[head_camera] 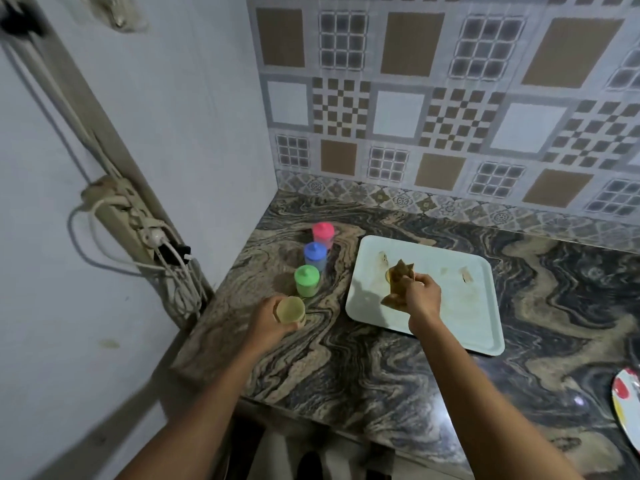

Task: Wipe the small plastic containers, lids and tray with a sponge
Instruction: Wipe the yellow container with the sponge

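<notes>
Bench: a dark, swirl-patterned stone bench [363, 368] runs into a corner between a plain pale wall on the left and a patterned tiled wall [433, 98] at the back.
Tray: a white rectangular plastic tray [460, 317] lies flat on the middle of the bench, a little askew to the back edge, with brownish smears [465, 274] on its surface.
Lidded containers: three small plastic containers stand in a row near the left edge of the bench, just beside the tray's left side – the pink-lidded container [323, 233] nearest the back corner, the blue-lidded container [315, 256] next, the green-lidded container [306, 280] nearest the front.
Left hand: the left hand [266, 318] has its fingers curled round a pale yellow plastic container without a lid [291, 309], just in front of the green one, open mouth turned upward; whether it rests on the bench I cannot tell.
Right hand: the right hand [422, 294] pinches a brown, crumpled sponge [398, 278] over the left half of the tray – whether the sponge touches the tray is unclear.
Right edge: a colourful plate [628, 407] shows in part at the right edge of the bench.
Left wall: a white power strip with plugs and cables [128, 223] hangs on the left wall.
</notes>
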